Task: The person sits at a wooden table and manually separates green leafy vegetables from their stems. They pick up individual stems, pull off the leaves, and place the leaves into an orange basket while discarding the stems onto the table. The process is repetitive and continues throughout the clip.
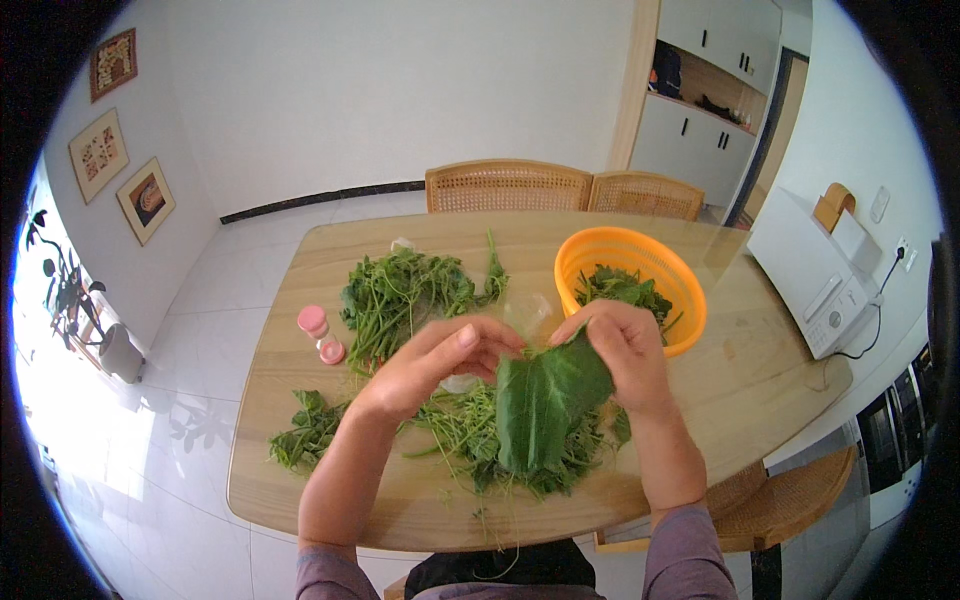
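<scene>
A large green leaf (551,401) hangs over the near part of the table, gripped at its upper edge by my right hand (626,349). My left hand (442,360) is at the leaf's stem end on the left, its fingertips partly hidden; whether they pinch the stem is unclear. Below lies a loose heap of leafy green stems (465,427). A larger pile of leafy stems (405,289) sits farther back on the left, and a small bunch (307,431) lies beside my left forearm. The orange plastic colander (694,300) behind my right hand holds cut greens (622,289).
A pink-capped sand timer (322,335) stands at the left of the wooden table (750,375). Clear plastic (527,311) lies mid-table. A white microwave oven (806,274) is at the right. Cane-backed chairs (510,187) stand behind the table, another chair (795,502) at the near right.
</scene>
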Demonstrator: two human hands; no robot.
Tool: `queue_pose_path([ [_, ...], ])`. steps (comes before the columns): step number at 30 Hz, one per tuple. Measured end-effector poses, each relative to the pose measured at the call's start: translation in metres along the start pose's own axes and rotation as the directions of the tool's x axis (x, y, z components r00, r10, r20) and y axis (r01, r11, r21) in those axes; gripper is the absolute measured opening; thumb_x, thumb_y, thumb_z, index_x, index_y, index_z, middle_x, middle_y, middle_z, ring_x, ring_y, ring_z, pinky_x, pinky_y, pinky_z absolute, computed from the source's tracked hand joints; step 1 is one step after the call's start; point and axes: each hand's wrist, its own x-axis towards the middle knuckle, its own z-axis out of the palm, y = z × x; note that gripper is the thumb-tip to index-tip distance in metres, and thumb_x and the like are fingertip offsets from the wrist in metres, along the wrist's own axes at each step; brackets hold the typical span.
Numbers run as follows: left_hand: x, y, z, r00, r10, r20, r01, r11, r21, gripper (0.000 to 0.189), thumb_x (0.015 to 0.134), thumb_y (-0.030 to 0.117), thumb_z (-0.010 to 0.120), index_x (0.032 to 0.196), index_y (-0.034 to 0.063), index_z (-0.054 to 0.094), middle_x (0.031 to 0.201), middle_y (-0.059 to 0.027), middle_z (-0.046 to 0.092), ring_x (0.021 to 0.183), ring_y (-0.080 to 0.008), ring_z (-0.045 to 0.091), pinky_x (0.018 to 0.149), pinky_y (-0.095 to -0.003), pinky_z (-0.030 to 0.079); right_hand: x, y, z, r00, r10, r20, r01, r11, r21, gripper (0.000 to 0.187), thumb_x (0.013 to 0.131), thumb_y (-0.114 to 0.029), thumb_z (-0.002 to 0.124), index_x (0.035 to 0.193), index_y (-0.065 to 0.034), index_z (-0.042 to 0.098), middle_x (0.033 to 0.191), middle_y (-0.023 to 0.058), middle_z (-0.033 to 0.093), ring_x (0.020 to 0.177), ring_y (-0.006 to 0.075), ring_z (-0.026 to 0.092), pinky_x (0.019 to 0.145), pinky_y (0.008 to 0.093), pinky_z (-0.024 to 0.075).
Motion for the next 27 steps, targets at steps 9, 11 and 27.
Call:
queue_pose_path([
  [9, 0.003, 0.003, 0.013, 0.941, 0.085, -0.326, -0.104, 0.994, -0.040, 0.021, 0.088, 0.014, 0.052, 0.102, 0.0011, 0.059, 0.086, -0.0029, 0.060, 0.073, -0.0079, 0.052, 0.068, -0.0213, 0.043, 0.001, -0.004, 0.010, 0.963, 0.020, 0.268, 0.088, 0.919, -0.385, 0.016, 0.086, -0.018, 0.055, 0.092, -0.0059, 0.063, 0.070, 0.0072, 0.058, 0.060, 0.0140, 0.054, 0.057, 0.0253, 0.0417],
  [11, 0.003, 0.004, 0.015, 0.928, 0.128, -0.349, -0.145, 0.989, -0.022, 0.020, 0.088, 0.012, 0.052, 0.102, 0.0014, 0.059, 0.084, -0.0023, 0.061, 0.073, -0.0080, 0.052, 0.068, -0.0217, 0.043, 0.002, 0.007, 0.011, 0.933, -0.065, 0.353, 0.202, 0.908, -0.367, 0.017, 0.085, -0.019, 0.056, 0.095, -0.0059, 0.062, 0.073, 0.0077, 0.059, 0.062, 0.0133, 0.055, 0.056, 0.0256, 0.0426],
  [27, -0.003, 0.011, 0.034, 0.987, 0.043, -0.155, 0.016, 0.934, 0.357, 0.019, 0.085, 0.010, 0.056, 0.100, -0.0012, 0.061, 0.083, -0.0030, 0.060, 0.076, -0.0067, 0.053, 0.070, -0.0223, 0.044, 0.008, 0.006, 0.007, 0.852, -0.518, 0.076, 0.471, 0.695, -0.544, 0.022, 0.066, 0.004, 0.067, 0.085, -0.0050, 0.059, 0.077, 0.0071, 0.058, 0.069, 0.0228, 0.058, 0.058, 0.0300, 0.0468],
])
